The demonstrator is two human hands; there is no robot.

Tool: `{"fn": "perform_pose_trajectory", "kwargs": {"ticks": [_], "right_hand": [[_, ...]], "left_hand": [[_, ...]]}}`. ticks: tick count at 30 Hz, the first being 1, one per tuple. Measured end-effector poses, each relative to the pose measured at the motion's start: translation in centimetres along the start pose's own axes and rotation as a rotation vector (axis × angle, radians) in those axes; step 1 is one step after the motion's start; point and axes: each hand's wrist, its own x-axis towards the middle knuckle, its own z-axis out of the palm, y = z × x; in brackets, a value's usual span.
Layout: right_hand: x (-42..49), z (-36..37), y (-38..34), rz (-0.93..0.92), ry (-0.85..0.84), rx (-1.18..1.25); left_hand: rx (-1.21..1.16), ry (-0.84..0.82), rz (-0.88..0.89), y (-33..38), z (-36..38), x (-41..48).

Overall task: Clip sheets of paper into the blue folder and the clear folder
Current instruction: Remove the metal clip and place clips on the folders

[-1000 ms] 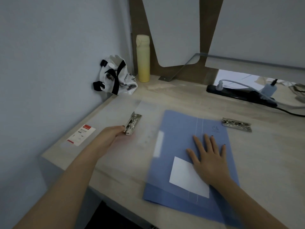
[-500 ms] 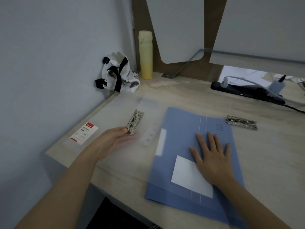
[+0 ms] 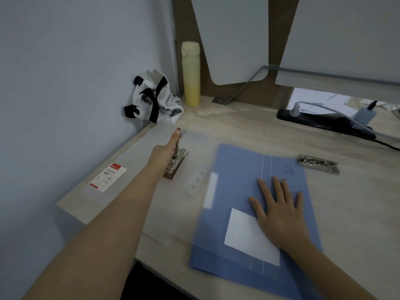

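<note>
Left grip (image 3: 164, 155) has slid forward along the clip (image 3: 176, 164) on the clear folder (image 3: 134, 152) (fingers hidden, hold unclear) — right grip (image 3: 281, 213) lies flat on the blue folder (image 3: 238, 165); opening the clip looks next.

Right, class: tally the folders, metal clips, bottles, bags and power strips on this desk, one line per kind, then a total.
Folders: 2, the blue folder and the clear folder
Metal clips: 2, the left clip at the left hand and the right clip
Yellow bottle: 1
Bag: 1
Power strip: 1
Total: 7
</note>
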Motion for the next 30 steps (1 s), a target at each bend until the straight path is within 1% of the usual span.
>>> {"fn": "perform_pose_trajectory", "kwargs": {"ticks": [2, 4, 7, 11, 13, 15, 17, 19, 21, 23, 27, 28, 30], "right_hand": [[0.0, 0.0, 0.1, 0.003, 0.006, 0.015], [-0.1, 0.0, -0.1, 0.007, 0.013, 0.03], [-0.1, 0.0, -0.1, 0.013, 0.017, 0.028], [0.0, 0.0, 0.1, 0.006, 0.02, 0.043], [-0.1, 0.1, 0.0, 0.006, 0.035, 0.081], [-0.5, 0.0, -0.2, 0.005, 0.033, 0.099], [-1.0, -0.2, -0.3, -0.012, 0.024, 0.128], [-1.3, -0.8, 0.2, -0.016, 0.007, 0.228], [-1.1, -1.6, 1.6, 0.002, 0.03, 0.343], [-0.5, -2.2, 3.7, 0.045, 0.11, 0.378], [1.6, -2.9, 7.7, 0.125, 0.146, 0.332], [2.3, -3.0, 8.5, 0.131, 0.153, 0.315], [3.9, -3.1, 9.6, 0.115, 0.177, 0.275]], "left_hand": [[0.078, 0.082, 0.021, 0.2, 1.1, 0.7], [0.153, 0.135, 0.08, 0.0, 1.8, 1.3], [0.224, 0.166, 0.107, -0.6, 2.1, 2.0], [0.39, 0.214, 0.168, -0.3, 2.4, 1.9], [0.481, 0.298, 0.304, 0.1, 3.1, 1.0], [0.522, 0.317, 0.543, 0.4, 4.6, -1.2], [0.594, 0.21, 0.758, 0.2, 7.0, -3.7], [0.695, 0.021, 0.887, -0.6, 10.1, -5.7], [0.793, -0.163, 0.941, -1.2, 13.6, -7.1], [0.883, -0.272, 0.924, -1.6, 16.9, -7.9], [0.971, -0.324, 0.82, -2.7, 21.2, -8.3], [0.994, -0.319, 0.808, -3.1, 21.8, -8.5], [1.008, -0.275, 0.837, -4.1, 22.3, -8.7]]}}
